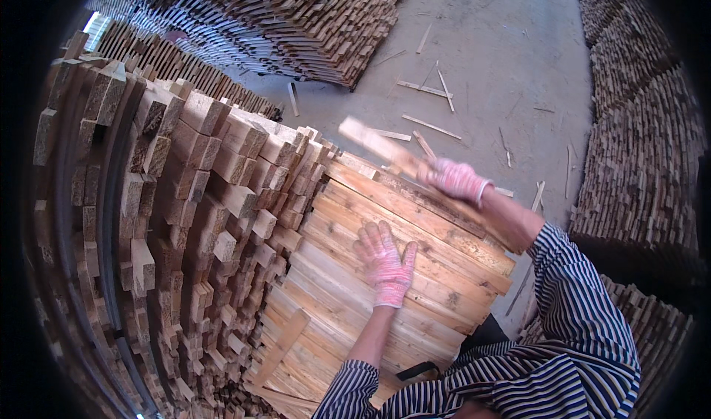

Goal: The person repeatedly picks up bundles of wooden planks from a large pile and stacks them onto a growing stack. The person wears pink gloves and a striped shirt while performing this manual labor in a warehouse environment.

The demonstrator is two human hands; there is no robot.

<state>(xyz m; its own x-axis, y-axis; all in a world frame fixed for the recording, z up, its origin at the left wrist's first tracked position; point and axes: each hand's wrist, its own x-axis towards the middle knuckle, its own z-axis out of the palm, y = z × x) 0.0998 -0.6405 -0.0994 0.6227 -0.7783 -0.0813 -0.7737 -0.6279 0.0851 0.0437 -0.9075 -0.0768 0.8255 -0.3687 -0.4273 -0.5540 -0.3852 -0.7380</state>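
My left hand (386, 263), in a pink and white glove, lies flat with fingers spread on a layer of planed wooden boards (326, 278) set side by side. Beyond it, at the far edge of this layer, my gloved right hand (458, 181) is closed around a wooden slat (378, 143). The slat points to the far left and is smeared by motion; its near end is hard to make out. A short loose wooden piece (284, 345) lies slantwise on the boards, left of my left forearm.
A tall stack of wood (215, 167) with uneven protruding ends rises close on the left. More stacks stand at the far left (311, 19) and along the right (637, 138). Loose slats (431, 126) lie scattered on the grey floor (511, 56).
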